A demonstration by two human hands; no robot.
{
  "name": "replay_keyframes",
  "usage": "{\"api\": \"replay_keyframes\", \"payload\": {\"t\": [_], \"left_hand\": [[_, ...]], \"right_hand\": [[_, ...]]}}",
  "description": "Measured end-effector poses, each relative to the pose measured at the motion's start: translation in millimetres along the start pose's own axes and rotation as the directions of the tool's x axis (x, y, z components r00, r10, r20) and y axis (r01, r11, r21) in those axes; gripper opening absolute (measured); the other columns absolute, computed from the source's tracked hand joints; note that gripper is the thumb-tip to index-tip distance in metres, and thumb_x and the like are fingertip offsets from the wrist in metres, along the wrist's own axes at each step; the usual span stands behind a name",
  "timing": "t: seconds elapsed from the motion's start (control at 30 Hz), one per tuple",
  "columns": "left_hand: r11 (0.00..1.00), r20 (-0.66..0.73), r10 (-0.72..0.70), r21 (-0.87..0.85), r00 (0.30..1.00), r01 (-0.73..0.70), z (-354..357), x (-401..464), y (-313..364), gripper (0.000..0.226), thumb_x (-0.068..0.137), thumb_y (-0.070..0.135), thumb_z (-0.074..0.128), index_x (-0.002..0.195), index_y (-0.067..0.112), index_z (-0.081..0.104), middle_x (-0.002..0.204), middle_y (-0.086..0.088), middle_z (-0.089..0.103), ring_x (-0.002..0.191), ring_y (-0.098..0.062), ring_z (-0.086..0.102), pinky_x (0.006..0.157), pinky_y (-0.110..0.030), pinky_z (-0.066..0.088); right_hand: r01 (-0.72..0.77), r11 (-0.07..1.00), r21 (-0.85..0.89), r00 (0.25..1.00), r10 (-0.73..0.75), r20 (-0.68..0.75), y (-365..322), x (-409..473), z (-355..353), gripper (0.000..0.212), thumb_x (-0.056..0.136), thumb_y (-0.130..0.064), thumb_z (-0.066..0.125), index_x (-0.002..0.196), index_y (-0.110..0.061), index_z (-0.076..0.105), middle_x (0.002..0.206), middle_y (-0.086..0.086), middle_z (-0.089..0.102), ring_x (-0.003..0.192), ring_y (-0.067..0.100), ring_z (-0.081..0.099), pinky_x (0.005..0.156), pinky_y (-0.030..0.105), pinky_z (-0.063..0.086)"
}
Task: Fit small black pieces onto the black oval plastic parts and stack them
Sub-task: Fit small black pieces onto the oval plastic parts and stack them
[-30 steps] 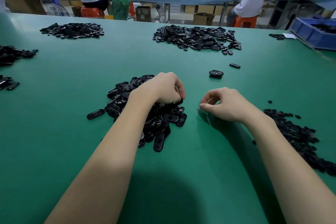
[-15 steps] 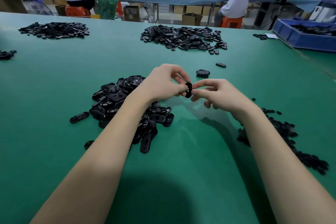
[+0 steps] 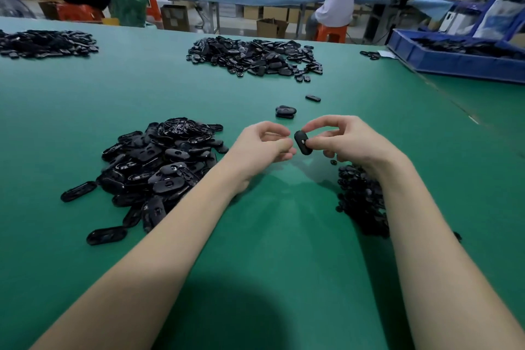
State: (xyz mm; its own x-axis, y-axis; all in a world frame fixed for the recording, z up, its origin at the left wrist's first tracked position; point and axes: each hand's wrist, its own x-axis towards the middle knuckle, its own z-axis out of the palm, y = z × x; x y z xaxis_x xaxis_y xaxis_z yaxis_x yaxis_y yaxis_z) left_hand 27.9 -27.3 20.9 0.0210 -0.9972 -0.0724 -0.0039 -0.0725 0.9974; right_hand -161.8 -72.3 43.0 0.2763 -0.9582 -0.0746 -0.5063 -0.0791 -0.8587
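My right hand (image 3: 345, 140) has its grip clamped on one black oval part (image 3: 301, 142), held up over the green desk (image 3: 284, 236). My left hand (image 3: 264, 145) is curled, its fingertips pinched together just beside the part. I count four piles. No words to read.

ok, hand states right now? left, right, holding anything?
Left hand: fingers curled, thumb and fingertips pinched together; nothing visible in them, cannot tell.
Right hand: fingers pinch a black oval plastic part.
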Motion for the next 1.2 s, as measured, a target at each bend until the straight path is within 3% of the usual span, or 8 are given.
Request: {"api": "replay_keyframes", "payload": {"t": [0.3, 0.4, 0.47, 0.57, 0.77, 1.03, 1.1, 1.2], "left_hand": [[0.991, -0.001, -0.073, -0.108, 0.997, 0.072, 5, -3, -6, 0.011, 0.094, 0.001, 0.066, 0.104, 0.003, 0.069, 0.093, -0.019, 0.076, 0.071, -0.016, 0.074, 0.072, -0.018, 0.060], [0.988, -0.025, -0.092, -0.128, 0.995, 0.088, 4, -2, -8, 0.006, 0.094, -0.001, 0.064, 0.097, 0.004, 0.066, 0.090, -0.019, 0.074, 0.074, -0.020, 0.073, 0.076, -0.022, 0.061], [0.984, -0.035, -0.106, -0.147, 0.994, 0.100, 4, 0, -9, 0.006, 0.095, -0.003, 0.062, 0.096, 0.003, 0.064, 0.089, -0.020, 0.073, 0.076, -0.024, 0.073, 0.079, -0.024, 0.061], [0.981, -0.035, -0.115, -0.158, 0.993, 0.108, 2, 1, -10, 0.006, 0.095, -0.003, 0.062, 0.097, 0.003, 0.063, 0.093, -0.021, 0.073, 0.082, -0.028, 0.073, 0.080, -0.025, 0.061], [0.987, -0.024, -0.082, -0.143, 0.996, 0.077, -1, 1, -11, 0.019, 0.096, -0.002, 0.060, 0.111, 0.007, 0.069, 0.099, -0.022, 0.072, 0.077, -0.023, 0.075, 0.077, -0.023, 0.061], [0.985, -0.047, -0.108, -0.142, 0.993, 0.100, -1, 2, -11, 0.013, 0.095, -0.003, 0.060, 0.096, 0.008, 0.067, 0.097, -0.021, 0.074, 0.077, -0.023, 0.075, 0.075, -0.024, 0.062], [0.990, -0.064, -0.103, -0.102, 0.993, 0.096, -1, 3, -11, 0.014, 0.094, -0.002, 0.060, 0.096, 0.009, 0.067, 0.093, -0.017, 0.073, 0.070, -0.019, 0.073, 0.071, -0.024, 0.062], [0.991, -0.082, -0.094, -0.101, 0.992, 0.085, 0, 4, -11, 0.020, 0.096, -0.003, 0.053, 0.101, 0.009, 0.068, 0.089, -0.013, 0.066, 0.068, -0.021, 0.071, 0.069, -0.027, 0.063]], "right_hand": [[0.002, 0.999, -0.049, 0.998, 0.001, 0.056, 1, 1, 4, 0.005, 0.089, -0.022, 0.075, 0.091, -0.024, 0.079, 0.078, -0.008, 0.074, 0.060, 0.013, 0.042, 0.058, 0.025, 0.036], [-0.028, 0.960, -0.279, 0.999, 0.015, -0.048, 3, 2, 1, 0.016, 0.094, -0.024, 0.062, 0.091, -0.031, 0.076, 0.086, -0.016, 0.077, 0.063, 0.002, 0.060, 0.066, 0.025, 0.050], [-0.114, 0.858, -0.501, 0.987, 0.042, -0.154, 5, 1, -5, 0.019, 0.091, -0.024, 0.060, 0.091, -0.035, 0.075, 0.093, -0.017, 0.076, 0.087, 0.008, 0.067, 0.080, 0.030, 0.054], [-0.251, 0.762, -0.598, 0.961, 0.120, -0.251, 7, -1, -12, 0.013, 0.084, -0.026, 0.066, 0.087, -0.037, 0.073, 0.103, -0.013, 0.074, 0.101, 0.018, 0.065, 0.083, 0.031, 0.050], [-0.310, 0.757, -0.575, 0.945, 0.180, -0.272, 8, -2, -4, 0.016, 0.083, -0.021, 0.069, 0.088, -0.033, 0.077, 0.104, -0.005, 0.074, 0.100, 0.023, 0.067, 0.084, 0.030, 0.051], [-0.270, 0.776, -0.570, 0.953, 0.131, -0.273, 10, 0, 1, 0.021, 0.090, -0.019, 0.059, 0.095, -0.031, 0.076, 0.107, 0.000, 0.073, 0.095, 0.026, 0.068, 0.084, 0.033, 0.055], [-0.211, 0.855, -0.473, 0.967, 0.112, -0.229, 11, 2, 1, 0.023, 0.091, -0.018, 0.057, 0.094, -0.030, 0.077, 0.101, -0.002, 0.074, 0.083, 0.017, 0.067, 0.072, 0.028, 0.056], [-0.116, 0.945, -0.305, 0.985, 0.071, -0.155, 8, 3, 4, 0.021, 0.092, -0.020, 0.059, 0.088, -0.030, 0.077, 0.079, -0.014, 0.071, 0.050, -0.004, 0.053, 0.047, 0.016, 0.037]]}}
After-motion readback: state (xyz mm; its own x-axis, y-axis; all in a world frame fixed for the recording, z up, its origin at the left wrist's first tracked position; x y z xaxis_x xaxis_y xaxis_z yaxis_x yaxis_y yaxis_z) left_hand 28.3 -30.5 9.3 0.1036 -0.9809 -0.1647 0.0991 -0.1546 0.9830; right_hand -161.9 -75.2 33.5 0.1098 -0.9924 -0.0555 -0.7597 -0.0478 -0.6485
